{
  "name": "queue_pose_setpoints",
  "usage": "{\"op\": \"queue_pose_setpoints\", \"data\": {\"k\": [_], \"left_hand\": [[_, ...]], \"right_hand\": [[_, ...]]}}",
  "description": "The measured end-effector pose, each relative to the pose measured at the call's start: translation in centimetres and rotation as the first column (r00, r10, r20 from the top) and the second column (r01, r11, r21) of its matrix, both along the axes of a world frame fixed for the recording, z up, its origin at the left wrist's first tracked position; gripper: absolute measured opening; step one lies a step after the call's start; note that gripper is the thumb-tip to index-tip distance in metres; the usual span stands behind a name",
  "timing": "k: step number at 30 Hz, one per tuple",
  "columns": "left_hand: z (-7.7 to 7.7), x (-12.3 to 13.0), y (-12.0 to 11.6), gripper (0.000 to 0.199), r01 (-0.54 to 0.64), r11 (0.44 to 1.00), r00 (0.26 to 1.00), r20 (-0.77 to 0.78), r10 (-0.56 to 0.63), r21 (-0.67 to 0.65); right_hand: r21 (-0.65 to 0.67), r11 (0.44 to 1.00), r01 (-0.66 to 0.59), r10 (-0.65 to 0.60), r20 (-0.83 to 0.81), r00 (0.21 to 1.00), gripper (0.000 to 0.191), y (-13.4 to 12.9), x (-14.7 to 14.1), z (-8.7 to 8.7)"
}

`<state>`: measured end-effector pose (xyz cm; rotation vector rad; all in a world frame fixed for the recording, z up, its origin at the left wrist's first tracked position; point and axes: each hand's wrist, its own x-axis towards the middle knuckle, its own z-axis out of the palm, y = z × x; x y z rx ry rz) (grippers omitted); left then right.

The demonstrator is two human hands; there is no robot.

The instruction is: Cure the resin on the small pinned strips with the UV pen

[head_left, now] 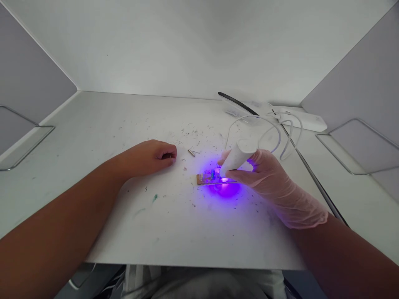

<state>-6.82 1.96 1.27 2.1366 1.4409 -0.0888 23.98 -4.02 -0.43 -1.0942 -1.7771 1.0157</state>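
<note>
My right hand (264, 172), in a thin translucent glove, grips a white handheld UV lamp (238, 157), tilted downward. Its violet glow falls on a small flat board (204, 179) lying on the table. The board's left end is brown, and small blue and clear parts sit on it. Its right end is partly hidden by the lamp and my fingers. My left hand (156, 157), bare, rests on the table to the left of the board with its fingers curled in. Nothing shows in it. A small metal cylinder (191, 153) lies between my left hand and the lamp.
A white cable (263, 117) loops behind my right hand near a white elongated device (304, 119). A clear plastic bag (243, 111) and a black strip (237, 101) lie at the back. A dark rod (311, 174) runs along the right. Wire frames (355, 120) stand at both sides. Dark specks dot the table.
</note>
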Motion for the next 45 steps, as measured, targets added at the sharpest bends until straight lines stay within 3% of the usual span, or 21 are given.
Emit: {"op": "queue_pose_setpoints", "data": {"k": [26,45], "left_hand": [[0.37,0.38,-0.13,0.013,-0.002,1.0,1.0,-0.008,0.002,0.006],[-0.16,0.01,0.17,0.013,0.014,1.0,1.0,-0.022,-0.013,0.016]], "right_hand": [[0.012,0.999,0.034,-0.034,0.038,0.999,0.008,-0.13,-0.05,0.22],[-0.004,0.999,0.039,-0.039,0.042,0.998,0.011,-0.15,-0.16,0.21]]}}
